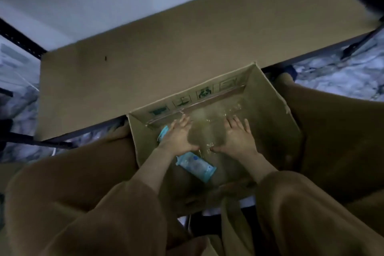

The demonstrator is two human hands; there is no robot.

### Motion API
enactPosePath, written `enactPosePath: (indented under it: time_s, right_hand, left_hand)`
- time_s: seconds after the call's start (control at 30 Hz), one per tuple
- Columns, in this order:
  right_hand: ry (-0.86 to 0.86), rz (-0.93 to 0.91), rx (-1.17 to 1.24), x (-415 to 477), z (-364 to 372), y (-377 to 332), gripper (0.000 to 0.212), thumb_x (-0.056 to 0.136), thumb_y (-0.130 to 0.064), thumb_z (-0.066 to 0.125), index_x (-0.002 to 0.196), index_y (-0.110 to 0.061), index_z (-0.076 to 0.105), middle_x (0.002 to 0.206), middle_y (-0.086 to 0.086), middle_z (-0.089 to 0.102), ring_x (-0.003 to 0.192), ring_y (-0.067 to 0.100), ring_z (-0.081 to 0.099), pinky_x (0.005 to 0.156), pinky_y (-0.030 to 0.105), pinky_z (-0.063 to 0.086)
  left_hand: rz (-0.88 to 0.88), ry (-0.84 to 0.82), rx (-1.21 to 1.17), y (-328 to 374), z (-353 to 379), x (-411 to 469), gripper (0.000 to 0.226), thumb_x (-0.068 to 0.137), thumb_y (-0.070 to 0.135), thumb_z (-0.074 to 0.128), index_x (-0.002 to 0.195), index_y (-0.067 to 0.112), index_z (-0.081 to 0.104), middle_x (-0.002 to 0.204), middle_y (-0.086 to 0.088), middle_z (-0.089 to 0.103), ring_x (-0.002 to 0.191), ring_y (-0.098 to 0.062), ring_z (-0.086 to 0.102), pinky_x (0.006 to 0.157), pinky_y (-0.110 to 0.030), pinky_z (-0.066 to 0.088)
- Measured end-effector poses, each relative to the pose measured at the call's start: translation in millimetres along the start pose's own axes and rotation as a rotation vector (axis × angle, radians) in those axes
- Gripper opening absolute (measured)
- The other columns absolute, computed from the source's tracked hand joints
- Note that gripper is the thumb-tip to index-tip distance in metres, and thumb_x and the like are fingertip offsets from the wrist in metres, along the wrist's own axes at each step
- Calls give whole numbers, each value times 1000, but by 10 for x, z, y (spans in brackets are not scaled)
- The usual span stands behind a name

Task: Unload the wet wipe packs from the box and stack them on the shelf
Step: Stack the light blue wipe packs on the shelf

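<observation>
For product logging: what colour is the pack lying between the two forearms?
The wet wipe pack is pale blue with teal ends; head view.

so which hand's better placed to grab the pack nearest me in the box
Left, probably. The pack lies just behind the left hand, on that side of the box; the right hand rests farther off on clear wrap.

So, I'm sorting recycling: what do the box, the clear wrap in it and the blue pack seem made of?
Box: matte brown cardboard, folded walls, printed symbols. Clear wrap: likely thin plastic film, crinkled, shiny glints. Blue pack: seemingly soft plastic wrapper, slightly glossy.
</observation>
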State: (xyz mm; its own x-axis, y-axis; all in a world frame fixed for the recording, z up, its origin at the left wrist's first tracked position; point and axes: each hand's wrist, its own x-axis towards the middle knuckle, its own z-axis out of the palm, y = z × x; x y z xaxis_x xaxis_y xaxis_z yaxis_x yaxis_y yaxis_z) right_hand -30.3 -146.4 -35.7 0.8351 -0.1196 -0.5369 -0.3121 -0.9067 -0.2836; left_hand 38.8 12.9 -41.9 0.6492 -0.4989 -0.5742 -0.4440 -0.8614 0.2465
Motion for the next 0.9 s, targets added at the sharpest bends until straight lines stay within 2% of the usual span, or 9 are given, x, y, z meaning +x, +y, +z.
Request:
enactPosePath:
  time_s: [0.23, 0.37, 0.43, 0.53, 0.63, 0.73, 0.8, 0.9]
  right_hand:
    - [-147, 64, 124, 250, 683, 78, 97, 76, -48, 67, 147, -11, 13, 155, 7, 14, 145, 22, 4, 116, 40, -3]
    - [-242, 92, 137, 358, 969, 128, 97, 77, -46, 67, 147, -9, 13, 155, 9, 14, 145, 24, 5, 117, 39, 0]
    - [-302, 116, 183, 430, 1087, 137, 94, 78, -42, 68, 147, -7, 14, 154, 11, 15, 144, 26, 6, 118, 38, 6]
    - [-355, 134, 239, 525, 1242, 96, 85, 78, -39, 69, 143, -5, 25, 149, 14, 25, 139, 29, 18, 113, 36, 19]
    - [-382, 107, 249, 572, 1395, 10, 74, 80, -41, 66, 138, -9, 35, 144, 12, 34, 134, 28, 27, 108, 33, 25]
    - [-383, 79, 230, 598, 1524, -75, 64, 82, -33, 64, 136, -13, 37, 141, 10, 39, 132, 26, 32, 106, 31, 26]
    - [-393, 77, 232, 625, 1567, -97, 56, 84, -23, 62, 134, -11, 38, 139, 12, 41, 130, 28, 37, 104, 32, 30]
    - [-400, 157, 310, 675, 1518, 47, 48, 86, -16, 59, 132, -12, 46, 136, 13, 42, 122, 31, 48, 99, 35, 40]
  left_hand:
    - [-36, -95, -92, -241, 631, 350, 77, 85, 33, 61, 147, 12, 20, 157, -2, 7, 145, -16, -2, 115, -29, -2]
    - [-117, -46, -66, -467, 855, 505, 58, 91, 14, 49, 144, 7, 26, 157, -3, 11, 145, -16, 1, 115, -29, -4]
    - [-154, -24, -31, -581, 910, 582, 55, 90, 2, 45, 143, 6, 28, 156, -4, 12, 145, -16, 4, 115, -29, -3]
    - [-157, -42, 10, -783, 958, 729, 64, 84, -6, 49, 143, 8, 29, 156, -3, 14, 145, -16, 7, 115, -30, -1]
    - [-71, -111, 150, -951, 972, 859, 66, 85, 0, 54, 144, 15, 28, 156, 0, 15, 144, -13, 8, 115, -31, -1]
    - [-10, -80, 213, -1045, 931, 925, 60, 88, 2, 49, 142, 19, 32, 150, -1, 28, 140, -13, 21, 114, -30, -4]
    - [35, -101, 265, -1079, 908, 963, 52, 91, 8, 47, 140, 16, 35, 143, -5, 36, 135, -19, 30, 113, -28, 2]
    - [103, -193, 387, -1000, 830, 1006, 39, 95, 17, 45, 132, 7, 43, 137, -12, 39, 130, -25, 32, 106, -28, 17]
